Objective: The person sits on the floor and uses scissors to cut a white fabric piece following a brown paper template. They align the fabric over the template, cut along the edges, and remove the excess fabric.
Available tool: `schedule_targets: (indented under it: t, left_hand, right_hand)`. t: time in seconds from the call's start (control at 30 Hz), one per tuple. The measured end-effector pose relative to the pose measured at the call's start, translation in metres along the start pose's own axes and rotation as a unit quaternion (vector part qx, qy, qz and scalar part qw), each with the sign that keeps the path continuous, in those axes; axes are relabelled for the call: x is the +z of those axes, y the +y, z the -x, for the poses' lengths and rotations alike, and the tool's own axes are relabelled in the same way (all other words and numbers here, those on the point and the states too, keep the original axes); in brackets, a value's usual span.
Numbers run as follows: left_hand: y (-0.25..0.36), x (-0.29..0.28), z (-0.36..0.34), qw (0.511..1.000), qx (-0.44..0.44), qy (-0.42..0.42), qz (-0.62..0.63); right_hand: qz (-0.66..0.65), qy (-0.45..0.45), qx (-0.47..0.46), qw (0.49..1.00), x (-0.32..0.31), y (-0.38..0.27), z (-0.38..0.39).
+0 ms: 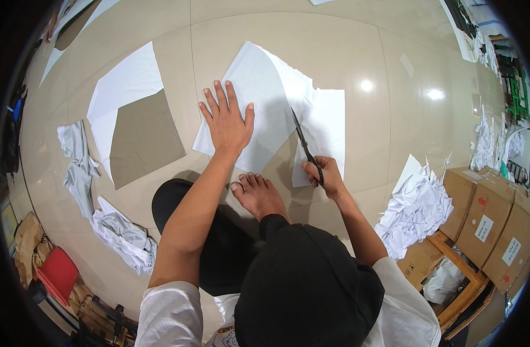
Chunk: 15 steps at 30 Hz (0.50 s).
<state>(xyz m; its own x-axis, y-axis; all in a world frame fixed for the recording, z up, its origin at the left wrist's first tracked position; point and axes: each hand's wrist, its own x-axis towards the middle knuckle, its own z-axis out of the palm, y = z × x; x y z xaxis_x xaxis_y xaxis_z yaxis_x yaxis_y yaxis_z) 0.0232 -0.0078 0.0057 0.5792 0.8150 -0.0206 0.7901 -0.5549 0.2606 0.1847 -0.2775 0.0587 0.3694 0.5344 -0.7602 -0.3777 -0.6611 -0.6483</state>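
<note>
My left hand (227, 122) lies flat with fingers spread on a pale grey, curved-edged sheet (262, 98), which looks like cloth or paper. Under its right side a whiter sheet (331, 124) shows. In my right hand (329, 177) is a pair of black-handled scissors (301, 136), fingers closed round the handles. The blades look nearly together and point away from me, along the pale sheet's right edge; whether they touch it I cannot tell. My bare foot (259, 194) rests just below the sheet.
To the left lie a white sheet (126, 75) with a brown-grey piece (146, 136) on it, and crumpled grey-white scraps (77, 168). A heap of white scraps (415, 205) sits at right, beside cardboard boxes (479, 220) and a wooden frame (467, 289). A red object (58, 273) stands lower left.
</note>
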Motion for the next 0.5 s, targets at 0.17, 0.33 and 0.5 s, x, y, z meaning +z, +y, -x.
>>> schedule_targets:
  t: [0.17,0.33,0.5]
  left_hand:
    - [0.001,-0.001,0.000,1.000,0.001,-0.003,-0.004]
    - [0.001,0.000,0.000,1.000,-0.001,-0.002,-0.003]
    - [0.000,0.000,0.000,1.000,-0.002,-0.002,-0.007]
  right_hand:
    - [0.013,0.006,-0.007,1.000,0.005,-0.005,-0.009]
    - [0.005,0.010,0.004,1.000,0.011,-0.011,-0.012]
    - [-0.013,0.012,0.005,1.000,0.016,-0.011,-0.012]
